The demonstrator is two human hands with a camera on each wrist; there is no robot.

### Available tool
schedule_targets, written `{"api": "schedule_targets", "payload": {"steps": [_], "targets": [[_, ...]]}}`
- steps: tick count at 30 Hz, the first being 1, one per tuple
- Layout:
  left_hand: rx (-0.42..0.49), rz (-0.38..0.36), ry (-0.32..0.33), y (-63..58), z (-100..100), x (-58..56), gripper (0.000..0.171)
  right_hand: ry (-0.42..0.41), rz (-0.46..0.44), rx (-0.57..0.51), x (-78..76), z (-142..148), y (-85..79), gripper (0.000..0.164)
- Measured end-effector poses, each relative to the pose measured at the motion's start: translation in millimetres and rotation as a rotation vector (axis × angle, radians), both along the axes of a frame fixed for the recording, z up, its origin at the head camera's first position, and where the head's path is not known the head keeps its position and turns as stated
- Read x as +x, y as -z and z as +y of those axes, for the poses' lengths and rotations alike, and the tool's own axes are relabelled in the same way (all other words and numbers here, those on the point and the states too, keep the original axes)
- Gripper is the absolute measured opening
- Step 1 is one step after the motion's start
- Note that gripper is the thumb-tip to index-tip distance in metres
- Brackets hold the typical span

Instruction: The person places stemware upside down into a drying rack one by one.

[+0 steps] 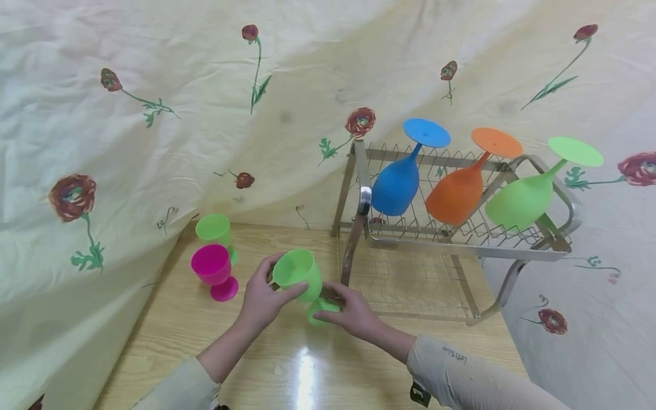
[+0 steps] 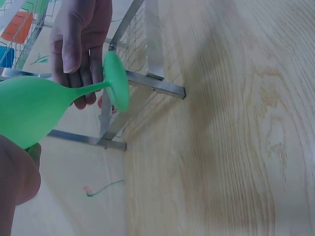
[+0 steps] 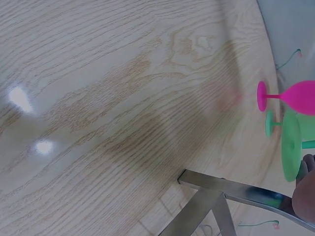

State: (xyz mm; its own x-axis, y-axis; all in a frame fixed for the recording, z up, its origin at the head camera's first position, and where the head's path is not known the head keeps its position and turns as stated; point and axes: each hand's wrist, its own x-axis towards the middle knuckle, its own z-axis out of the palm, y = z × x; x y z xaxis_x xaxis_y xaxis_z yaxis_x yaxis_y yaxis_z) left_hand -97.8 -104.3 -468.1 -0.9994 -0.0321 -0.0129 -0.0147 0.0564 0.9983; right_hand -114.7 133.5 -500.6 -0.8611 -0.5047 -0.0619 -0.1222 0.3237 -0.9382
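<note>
Held green goblet: in the air (image 1: 301, 279) just left of the metal rack (image 1: 461, 249), above the table, bowl up and tilted, its foot toward the rack
Left hand on the bowl: the left hand (image 1: 262, 299) curls round the bowl on the side away from the rack, thumb across the near side, gripping it
Right hand by the foot: the right hand (image 1: 353, 308) is between the bowl and the rack's left end, thumb and fingers apart and loosely bent around stem and foot; whether they touch the goblet I cannot tell
Pink goblet: upright (image 1: 211, 265) on the table, well left of the rack
Standing green goblet: upright (image 1: 213, 229), also well left of the rack, just behind the pink one and partly hidden by it
Rack's top tier: three tilted goblets, feet up, a blue goblet (image 1: 396, 187) at the left end, an orange goblet (image 1: 455, 195) in the middle, a lime goblet (image 1: 520, 200) at the right end
Wooden table: under the rack (image 1: 261, 370) and out to its left
Flowered cloth: behind the rack (image 1: 307, 74) and to both sides
</note>
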Motion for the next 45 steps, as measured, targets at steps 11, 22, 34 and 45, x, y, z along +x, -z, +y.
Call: {"api": "schedule_targets", "payload": {"steps": [11, 22, 34, 45], "targets": [[0.085, -0.027, -0.007, -2.6, 0.1, 0.9, 0.069, 0.01, 0.094, -0.005, -3.4, -0.6, -2.4, 0.031], [0.113, -0.071, 0.017, -0.1, -0.1, 4.9, 0.07, 0.001, 0.149, 0.034, -3.2, 3.4, -2.5, 0.021], [-0.104, 0.029, 0.309, -8.4, -31.9, -1.3, 0.096, -0.129, 0.161, 0.153, -3.4, 25.1, -12.6, 0.02], [-0.552, 0.242, 0.555, -43.8, -44.5, -13.5, 0.111, -0.315, 0.261, 0.219, -19.2, 49.8, -36.5, 0.02]]}}
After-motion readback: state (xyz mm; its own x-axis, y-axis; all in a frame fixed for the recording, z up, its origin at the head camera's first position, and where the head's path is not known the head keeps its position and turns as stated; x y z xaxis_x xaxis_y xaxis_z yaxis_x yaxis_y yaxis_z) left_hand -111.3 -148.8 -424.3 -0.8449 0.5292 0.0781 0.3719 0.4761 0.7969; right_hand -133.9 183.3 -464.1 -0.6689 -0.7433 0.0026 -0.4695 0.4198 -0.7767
